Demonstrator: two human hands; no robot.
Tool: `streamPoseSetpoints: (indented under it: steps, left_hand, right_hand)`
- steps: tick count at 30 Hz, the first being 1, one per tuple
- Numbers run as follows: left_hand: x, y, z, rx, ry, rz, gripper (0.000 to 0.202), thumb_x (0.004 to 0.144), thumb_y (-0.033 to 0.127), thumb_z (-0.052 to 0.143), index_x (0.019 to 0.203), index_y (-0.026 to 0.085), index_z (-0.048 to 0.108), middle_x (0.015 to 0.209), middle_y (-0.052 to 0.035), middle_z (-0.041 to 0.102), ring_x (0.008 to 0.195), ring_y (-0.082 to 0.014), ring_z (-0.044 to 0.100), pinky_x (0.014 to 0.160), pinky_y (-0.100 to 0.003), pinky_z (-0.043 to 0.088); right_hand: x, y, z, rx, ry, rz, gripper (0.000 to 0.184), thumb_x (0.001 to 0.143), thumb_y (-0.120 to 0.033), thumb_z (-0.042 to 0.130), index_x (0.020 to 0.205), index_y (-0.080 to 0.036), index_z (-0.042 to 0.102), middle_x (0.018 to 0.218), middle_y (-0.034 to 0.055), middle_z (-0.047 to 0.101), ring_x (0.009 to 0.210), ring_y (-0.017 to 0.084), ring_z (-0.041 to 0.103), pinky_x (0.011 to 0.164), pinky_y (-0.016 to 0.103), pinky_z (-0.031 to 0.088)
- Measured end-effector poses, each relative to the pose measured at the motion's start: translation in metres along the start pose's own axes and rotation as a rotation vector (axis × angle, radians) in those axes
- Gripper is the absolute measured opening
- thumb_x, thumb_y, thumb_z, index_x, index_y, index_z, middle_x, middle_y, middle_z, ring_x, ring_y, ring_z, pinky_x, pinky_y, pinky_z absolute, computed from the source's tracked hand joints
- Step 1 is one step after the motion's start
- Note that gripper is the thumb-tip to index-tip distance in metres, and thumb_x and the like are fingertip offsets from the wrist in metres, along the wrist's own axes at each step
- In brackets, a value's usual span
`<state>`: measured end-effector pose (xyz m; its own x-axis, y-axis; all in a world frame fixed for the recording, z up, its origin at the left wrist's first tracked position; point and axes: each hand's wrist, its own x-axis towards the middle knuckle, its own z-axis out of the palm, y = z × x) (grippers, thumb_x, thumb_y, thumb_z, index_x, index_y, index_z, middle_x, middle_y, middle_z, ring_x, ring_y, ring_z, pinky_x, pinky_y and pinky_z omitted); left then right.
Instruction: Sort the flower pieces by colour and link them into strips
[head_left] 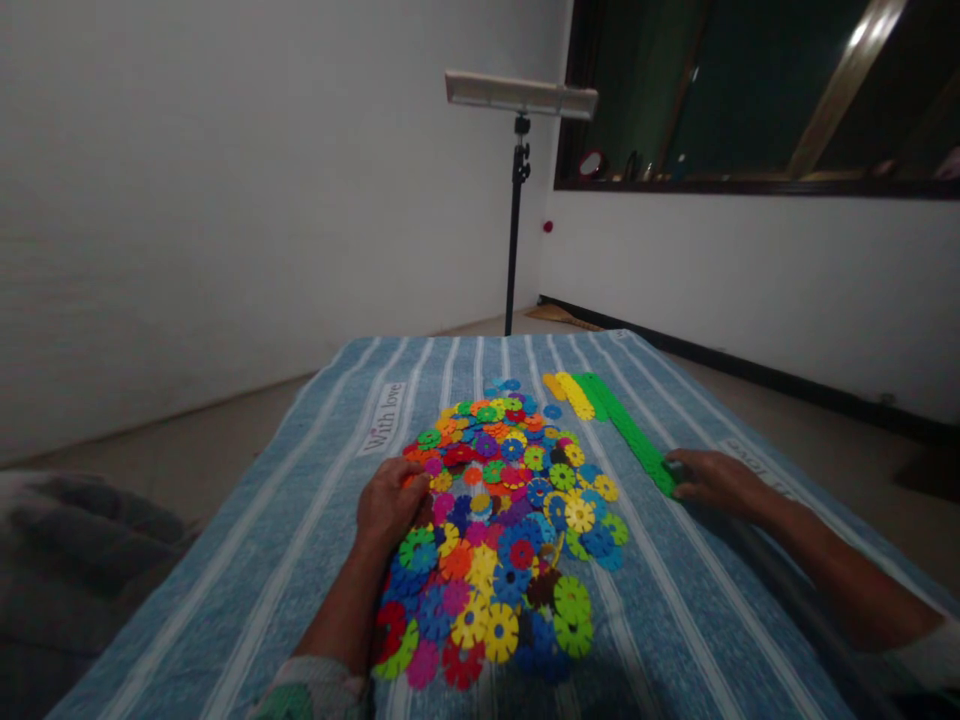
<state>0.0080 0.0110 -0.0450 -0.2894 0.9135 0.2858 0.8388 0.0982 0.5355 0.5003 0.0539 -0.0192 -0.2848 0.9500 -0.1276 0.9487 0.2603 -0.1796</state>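
Observation:
A pile of colourful plastic snowflake discs (501,520) lies in the middle of a blue striped cloth (300,560). My left hand (390,500) rests on the pile's left edge, fingers curled over some discs. To the right runs a long row of green discs (626,430) standing side by side, with a shorter yellow row (574,395) and a few orange ones beside it. My right hand (712,480) touches the near end of the green row, fingers pinched together on the last green disc.
A light panel on a black stand (517,200) stands beyond the far edge of the cloth. White walls enclose the room, with a dark window (750,90) at upper right. A grey bundle (67,560) lies at the left.

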Motion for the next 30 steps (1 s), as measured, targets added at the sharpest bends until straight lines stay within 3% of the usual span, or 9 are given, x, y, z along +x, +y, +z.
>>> streamPoseSetpoints:
  steps: [4,13,20,25,30]
  left_hand:
    - [0.000,-0.002,0.003,-0.020,0.040,-0.006,0.028,0.070,0.041,0.049,0.074,0.022,0.069,0.095,-0.0043,0.068,0.089,-0.0226,0.064,0.082,-0.031,0.049]
    - [-0.008,0.003,-0.001,-0.059,0.024,0.009,0.020,0.073,0.034,0.051,0.071,0.022,0.067,0.086,-0.0033,0.065,0.087,-0.0206,0.063,0.080,-0.031,0.048]
    - [-0.011,0.005,0.000,-0.080,0.024,-0.006,0.017,0.073,0.029,0.052,0.070,0.021,0.067,0.087,-0.0036,0.064,0.087,-0.0199,0.063,0.081,-0.031,0.048]
    - [-0.012,0.005,-0.001,-0.092,0.029,0.018,0.018,0.074,0.028,0.052,0.070,0.021,0.067,0.086,-0.0042,0.064,0.088,-0.0203,0.063,0.082,-0.031,0.047]
    - [-0.012,0.004,-0.001,-0.098,0.031,0.005,0.016,0.075,0.029,0.052,0.070,0.021,0.066,0.088,-0.0037,0.063,0.086,-0.0195,0.063,0.080,-0.031,0.047]
  right_hand:
    - [-0.010,-0.008,0.010,-0.020,0.022,0.057,0.058,0.075,-0.037,0.061,0.130,-0.022,0.054,0.118,0.0108,0.066,0.104,0.027,0.062,0.082,0.033,0.046]
    - [-0.008,-0.010,0.023,-0.035,0.083,0.061,0.053,0.076,-0.036,0.058,0.128,-0.023,0.057,0.123,0.0119,0.065,0.107,0.031,0.062,0.085,0.039,0.047]
    - [-0.012,-0.011,0.024,-0.033,0.102,0.060,0.050,0.077,-0.043,0.057,0.123,-0.024,0.062,0.122,0.0113,0.066,0.106,0.032,0.064,0.080,0.039,0.052]
    - [-0.010,-0.042,0.026,-0.025,0.232,-0.027,0.045,0.083,-0.045,0.049,0.118,-0.022,0.065,0.120,0.0124,0.066,0.102,0.032,0.065,0.081,0.041,0.053]
    - [0.007,-0.098,0.026,0.094,0.265,-0.232,0.038,0.087,-0.040,0.047,0.115,-0.023,0.065,0.118,0.0104,0.067,0.103,0.027,0.063,0.086,0.035,0.049]
